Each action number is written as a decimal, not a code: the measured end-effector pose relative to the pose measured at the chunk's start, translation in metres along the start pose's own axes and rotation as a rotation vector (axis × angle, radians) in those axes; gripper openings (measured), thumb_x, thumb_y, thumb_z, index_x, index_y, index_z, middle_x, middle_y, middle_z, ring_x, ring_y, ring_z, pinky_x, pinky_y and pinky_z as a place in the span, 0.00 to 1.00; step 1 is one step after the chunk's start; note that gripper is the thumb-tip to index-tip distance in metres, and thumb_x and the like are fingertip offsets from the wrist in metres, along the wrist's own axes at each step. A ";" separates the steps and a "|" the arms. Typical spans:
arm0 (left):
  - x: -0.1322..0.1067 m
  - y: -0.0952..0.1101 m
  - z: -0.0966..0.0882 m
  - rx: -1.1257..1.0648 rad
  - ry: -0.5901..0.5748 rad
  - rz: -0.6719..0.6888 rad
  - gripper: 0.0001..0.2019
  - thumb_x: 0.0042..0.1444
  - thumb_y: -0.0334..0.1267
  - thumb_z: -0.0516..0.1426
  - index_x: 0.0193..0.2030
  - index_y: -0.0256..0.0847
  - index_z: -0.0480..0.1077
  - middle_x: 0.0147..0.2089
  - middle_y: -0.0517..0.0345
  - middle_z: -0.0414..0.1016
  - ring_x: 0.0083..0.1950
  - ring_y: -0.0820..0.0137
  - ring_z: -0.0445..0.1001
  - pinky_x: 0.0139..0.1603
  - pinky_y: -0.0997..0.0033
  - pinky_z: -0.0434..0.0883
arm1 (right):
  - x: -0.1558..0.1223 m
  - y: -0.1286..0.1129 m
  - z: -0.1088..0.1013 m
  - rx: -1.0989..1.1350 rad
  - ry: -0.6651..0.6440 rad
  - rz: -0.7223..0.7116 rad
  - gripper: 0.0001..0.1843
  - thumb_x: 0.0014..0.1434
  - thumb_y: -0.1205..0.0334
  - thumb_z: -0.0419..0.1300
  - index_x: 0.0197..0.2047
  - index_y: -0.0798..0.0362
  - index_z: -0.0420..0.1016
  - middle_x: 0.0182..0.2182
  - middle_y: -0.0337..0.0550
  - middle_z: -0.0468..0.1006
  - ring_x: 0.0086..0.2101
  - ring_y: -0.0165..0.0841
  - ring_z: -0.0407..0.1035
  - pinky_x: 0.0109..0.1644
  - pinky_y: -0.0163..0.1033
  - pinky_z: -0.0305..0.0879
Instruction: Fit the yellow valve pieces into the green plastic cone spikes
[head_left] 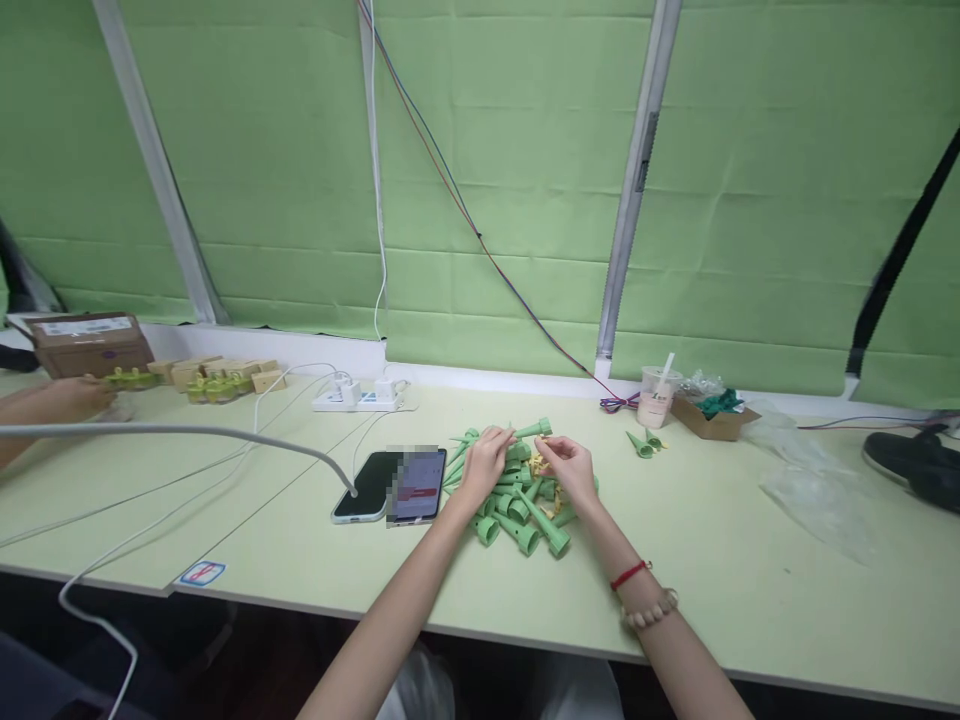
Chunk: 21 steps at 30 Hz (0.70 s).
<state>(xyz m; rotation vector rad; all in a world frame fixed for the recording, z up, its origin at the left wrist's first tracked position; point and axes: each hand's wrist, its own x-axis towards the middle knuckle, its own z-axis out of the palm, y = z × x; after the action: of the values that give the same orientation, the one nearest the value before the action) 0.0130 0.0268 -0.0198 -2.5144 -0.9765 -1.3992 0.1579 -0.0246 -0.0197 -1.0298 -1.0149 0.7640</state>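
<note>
Green fabric point(517, 130) behind table point(690, 560) with cones point(519, 510)

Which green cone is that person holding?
The green cone at the left hand's fingertips, wide end toward the picture's right. The other cones lie in the pile or near the cup.

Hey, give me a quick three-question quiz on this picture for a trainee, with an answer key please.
1. Multiple choice: which wrist wears the red bracelet? A, left; B, right; C, both.
2. True or false: the drink cup stands to the right of the two phones.
3. Fill in the blank: the fingers of the left hand hold a ____ cone.

Key: 1, B; 2, true; 3, green.
</note>
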 end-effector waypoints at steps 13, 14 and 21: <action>0.001 -0.006 0.006 -0.161 -0.029 0.031 0.15 0.57 0.27 0.46 0.46 0.40 0.68 0.39 0.54 0.69 0.41 0.71 0.68 0.41 0.71 0.66 | -0.002 -0.015 -0.011 0.298 -0.462 0.418 0.13 0.52 0.56 0.59 0.38 0.55 0.75 0.30 0.41 0.75 0.24 0.22 0.66 0.25 0.25 0.66; 0.001 -0.006 0.006 -0.177 -0.041 0.040 0.16 0.57 0.26 0.45 0.47 0.41 0.68 0.40 0.53 0.69 0.42 0.71 0.68 0.41 0.72 0.66 | -0.002 -0.015 -0.012 0.293 -0.478 0.418 0.13 0.51 0.57 0.60 0.37 0.56 0.76 0.28 0.40 0.74 0.23 0.22 0.65 0.25 0.24 0.65; 0.004 0.005 -0.002 -0.053 0.014 0.061 0.12 0.57 0.34 0.49 0.46 0.42 0.69 0.39 0.54 0.68 0.39 0.72 0.68 0.37 0.74 0.65 | 0.001 -0.012 -0.013 0.335 -0.447 0.365 0.14 0.43 0.58 0.65 0.33 0.56 0.76 0.22 0.35 0.71 0.19 0.19 0.62 0.25 0.25 0.65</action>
<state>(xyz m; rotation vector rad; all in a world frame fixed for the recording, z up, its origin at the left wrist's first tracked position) 0.0161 0.0243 -0.0146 -2.5445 -0.8638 -1.4418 0.1712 -0.0319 -0.0101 -0.7729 -1.0355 1.4601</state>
